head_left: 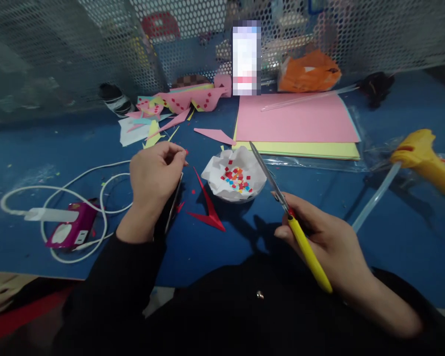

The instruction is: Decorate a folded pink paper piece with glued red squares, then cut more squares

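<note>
My left hand (157, 170) is pinched closed left of the white bowl, and a tiny red piece of paper (186, 153) shows at its fingertips. Yellow-handled scissors (304, 247) are in my right hand (330, 237), their blades together and pointing up and left toward the bowl's right side. Between my hands stands a crumpled, paper-like white bowl (217, 185) holding several small red, orange, blue and yellow paper squares (237, 179). Red paper offcuts (209, 212) lie just in front of the bowl. A dark flat object (174, 198) is partly hidden under my left wrist.
Pink and yellow paper sheets (296, 118) lie behind the bowl. Paper scraps and a pink cutout (185, 101) are at the back left. A yellow glue gun (426, 160) lies right. A white cable (102, 198) loops around a purple box (74, 225). A phone (246, 59) leans against perforated mesh.
</note>
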`<action>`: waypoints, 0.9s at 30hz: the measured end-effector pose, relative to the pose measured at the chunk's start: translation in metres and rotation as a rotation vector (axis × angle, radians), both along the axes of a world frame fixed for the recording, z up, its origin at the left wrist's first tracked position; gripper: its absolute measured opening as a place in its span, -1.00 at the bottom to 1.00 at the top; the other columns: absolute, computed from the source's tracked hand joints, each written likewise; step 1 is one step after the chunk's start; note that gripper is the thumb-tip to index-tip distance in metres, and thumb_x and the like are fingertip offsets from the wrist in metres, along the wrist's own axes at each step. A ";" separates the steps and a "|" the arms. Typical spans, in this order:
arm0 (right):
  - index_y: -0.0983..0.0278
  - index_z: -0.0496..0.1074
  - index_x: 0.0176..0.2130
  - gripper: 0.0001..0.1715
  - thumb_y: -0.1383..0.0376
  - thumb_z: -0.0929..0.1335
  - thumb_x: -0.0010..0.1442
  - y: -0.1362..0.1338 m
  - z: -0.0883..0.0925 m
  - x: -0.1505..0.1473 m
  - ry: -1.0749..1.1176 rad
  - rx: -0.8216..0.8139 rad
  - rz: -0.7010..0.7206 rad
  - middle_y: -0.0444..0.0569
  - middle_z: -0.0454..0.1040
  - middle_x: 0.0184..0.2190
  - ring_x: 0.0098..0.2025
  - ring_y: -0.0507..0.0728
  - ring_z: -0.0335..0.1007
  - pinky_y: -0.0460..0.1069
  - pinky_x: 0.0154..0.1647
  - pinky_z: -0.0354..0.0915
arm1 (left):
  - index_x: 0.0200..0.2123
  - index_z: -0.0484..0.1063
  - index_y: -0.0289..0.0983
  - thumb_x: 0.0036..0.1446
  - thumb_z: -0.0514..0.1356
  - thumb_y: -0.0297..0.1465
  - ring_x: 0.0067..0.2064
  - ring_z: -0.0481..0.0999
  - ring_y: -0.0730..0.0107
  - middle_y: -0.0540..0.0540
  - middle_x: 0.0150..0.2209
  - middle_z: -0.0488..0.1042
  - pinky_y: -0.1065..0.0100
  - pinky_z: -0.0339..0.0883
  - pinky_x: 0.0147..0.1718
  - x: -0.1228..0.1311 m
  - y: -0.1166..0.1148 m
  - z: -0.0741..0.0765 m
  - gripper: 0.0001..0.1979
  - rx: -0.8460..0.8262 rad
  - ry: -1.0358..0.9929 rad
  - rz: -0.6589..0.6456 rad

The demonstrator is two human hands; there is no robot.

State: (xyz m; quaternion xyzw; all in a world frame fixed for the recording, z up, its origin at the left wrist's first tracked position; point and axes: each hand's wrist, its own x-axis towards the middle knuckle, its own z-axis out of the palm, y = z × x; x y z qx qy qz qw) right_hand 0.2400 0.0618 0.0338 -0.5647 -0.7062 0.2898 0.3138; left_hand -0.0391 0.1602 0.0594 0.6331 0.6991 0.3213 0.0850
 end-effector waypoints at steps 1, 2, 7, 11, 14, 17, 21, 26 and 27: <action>0.18 0.49 0.10 -0.51 0.02 0.35 0.28 0.000 -0.002 0.000 -0.009 0.005 -0.005 -0.15 0.50 -0.48 -0.49 0.08 0.44 -0.07 -0.43 0.40 | -0.34 0.63 -0.18 0.17 0.23 -0.33 -0.30 0.58 0.16 -0.10 -0.39 0.64 0.25 0.29 -0.32 -0.003 0.003 -0.003 -0.84 -0.054 0.106 -0.002; 0.18 0.48 0.11 -0.50 0.02 0.34 0.28 0.000 -0.004 0.000 -0.019 0.010 -0.009 -0.14 0.51 -0.47 -0.48 0.08 0.44 -0.06 -0.42 0.40 | -0.32 0.65 -0.18 0.15 0.24 -0.34 -0.25 0.59 0.08 -0.12 -0.35 0.65 0.22 0.29 -0.30 -0.006 0.005 -0.006 -0.84 -0.100 0.194 -0.005; 0.19 0.48 0.11 -0.46 -0.02 0.35 0.26 0.000 -0.011 0.000 -0.031 0.018 -0.010 -0.10 0.53 -0.41 -0.43 0.10 0.44 -0.01 -0.38 0.39 | -0.24 0.65 -0.13 0.12 0.22 -0.42 -0.12 0.56 -0.02 -0.15 -0.18 0.66 0.17 0.28 -0.23 -0.008 -0.001 -0.006 -0.80 -0.067 0.376 -0.083; 0.19 0.50 0.08 -0.48 -0.01 0.35 0.24 0.001 -0.014 -0.002 -0.015 0.025 -0.017 -0.14 0.50 -0.44 -0.47 0.08 0.37 -0.01 -0.39 0.35 | -0.42 0.58 -0.15 0.18 0.23 -0.27 -0.23 0.52 0.05 -0.16 -0.28 0.61 0.21 0.19 -0.34 -0.001 -0.030 0.006 -0.82 -0.013 0.383 -0.032; 0.19 0.50 0.09 -0.49 0.02 0.35 0.24 0.001 -0.017 -0.002 -0.002 0.033 -0.014 -0.14 0.50 -0.43 -0.45 0.08 0.37 -0.01 -0.36 0.35 | -0.50 0.52 -0.17 0.20 0.22 -0.15 -0.34 0.47 0.17 -0.11 -0.40 0.55 0.25 0.13 -0.40 0.007 -0.058 0.002 -0.70 -0.173 0.299 -0.146; 0.15 0.49 0.09 -0.51 0.03 0.36 0.25 0.000 -0.018 -0.003 -0.001 0.038 0.003 -0.14 0.52 -0.40 -0.43 0.08 0.39 -0.01 -0.33 0.34 | -0.42 0.55 -0.20 0.16 0.26 -0.07 -0.29 0.48 0.17 -0.12 -0.33 0.56 0.25 0.18 -0.36 0.013 -0.080 -0.014 -0.67 -0.281 0.242 -0.228; 0.15 0.51 0.07 -0.52 0.02 0.38 0.23 -0.001 -0.017 -0.006 -0.015 0.065 0.012 -0.12 0.53 -0.41 -0.42 0.10 0.43 -0.03 -0.38 0.31 | -0.42 0.53 -0.21 0.10 0.33 -0.17 -0.21 0.49 0.12 -0.13 -0.32 0.54 0.20 0.25 -0.24 0.020 -0.090 -0.034 -0.77 -0.264 0.229 -0.238; 0.17 0.53 0.04 -0.51 0.00 0.38 0.21 -0.004 -0.015 -0.011 -0.027 0.090 0.024 -0.11 0.55 -0.41 -0.42 0.10 0.44 -0.03 -0.38 0.30 | -0.46 0.50 -0.20 0.16 0.25 -0.31 -0.19 0.49 0.13 -0.12 -0.31 0.58 0.15 0.27 -0.17 0.022 -0.092 -0.033 -0.84 -0.221 0.179 -0.215; 0.18 0.53 0.05 -0.51 0.01 0.37 0.21 -0.004 -0.015 -0.012 -0.022 0.090 0.031 -0.11 0.55 -0.41 -0.41 0.10 0.43 -0.02 -0.37 0.29 | -0.44 0.51 -0.19 0.18 0.22 -0.30 -0.19 0.48 0.11 -0.13 -0.32 0.58 0.14 0.27 -0.17 0.021 -0.093 -0.032 -0.82 -0.214 0.174 -0.206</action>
